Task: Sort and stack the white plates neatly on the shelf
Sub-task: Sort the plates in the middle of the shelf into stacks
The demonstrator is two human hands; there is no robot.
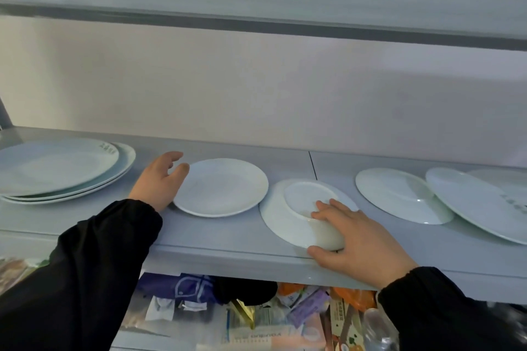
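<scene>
Left hand [159,179], fingers apart, touches left rim of round glossy small plate [221,186]. Right hand [356,234] clamps upturned plate [296,216] at shelf [228,253] near edge.

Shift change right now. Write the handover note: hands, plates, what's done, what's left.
Left hand: open, at the left rim of the small upright plate.
Right hand: gripping the upside-down plate at the shelf front edge.
Done: stack of large plates far left.
Left: two overlapping plates on the right, plus both middle plates, remain unstacked.
</scene>
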